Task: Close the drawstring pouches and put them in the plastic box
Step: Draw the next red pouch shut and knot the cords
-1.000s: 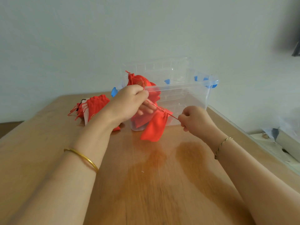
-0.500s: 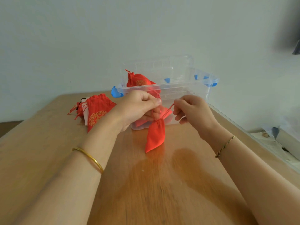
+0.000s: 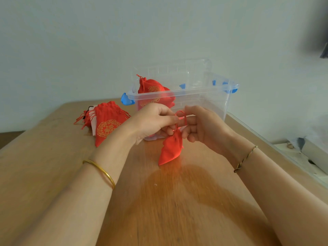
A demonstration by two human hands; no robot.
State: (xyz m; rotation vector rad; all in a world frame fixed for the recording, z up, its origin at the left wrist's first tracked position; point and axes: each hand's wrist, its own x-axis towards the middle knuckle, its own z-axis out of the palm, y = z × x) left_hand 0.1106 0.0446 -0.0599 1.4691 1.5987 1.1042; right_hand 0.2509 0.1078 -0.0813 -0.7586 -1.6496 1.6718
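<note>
Centrally, left grip [image 3: 152, 121], right grip [image 3: 204, 128] hold pouch [image 3: 171, 148] by drawstring [image 3: 185, 119]; wooden table [image 3: 53, 166] glossy, pale wall [image 3: 88, 41] behind.

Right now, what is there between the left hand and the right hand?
In the head view, a red pouch hangs between the left hand and the right hand; both hold its drawstring above the gathered neck.
</note>
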